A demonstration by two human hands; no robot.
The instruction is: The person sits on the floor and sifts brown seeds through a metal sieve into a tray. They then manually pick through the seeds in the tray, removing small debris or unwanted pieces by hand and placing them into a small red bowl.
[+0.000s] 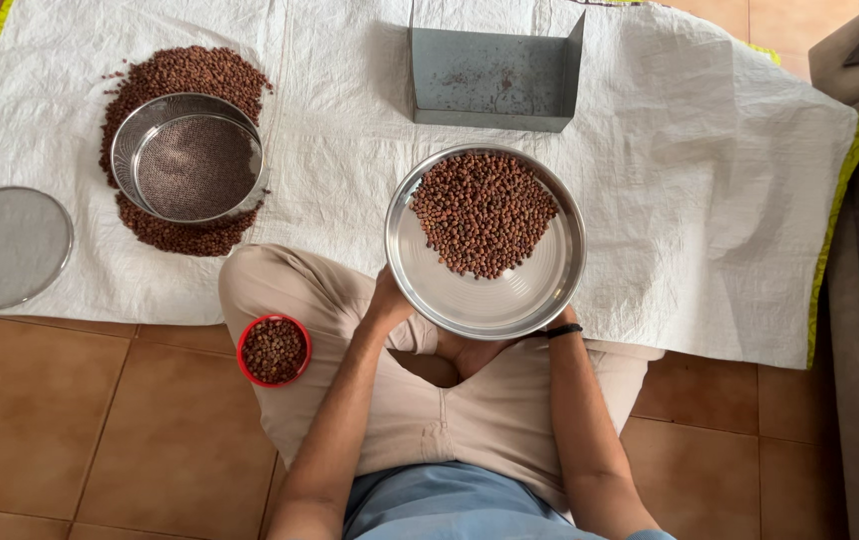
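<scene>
We hold a round steel plate (486, 290) of brown seeds (482, 212) over the white cloth's (710, 150) near edge.

Our left hand (390, 300) grips the plate's near-left rim; our right hand (560, 320) is mostly hidden beneath the near-right rim, so we cannot tell its grip. Round, the plate has no long axis. Its seeds are heaped toward the far rim, facing the grey metal scoop (495, 75). A small red bowl (273, 350) sits by our left knee.

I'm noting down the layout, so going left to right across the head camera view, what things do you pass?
Flat round mesh lid → round sieve on a heap of brown seeds → small red bowl → steel plate of seeds held in both hands, grey metal tray beyond it.
</scene>
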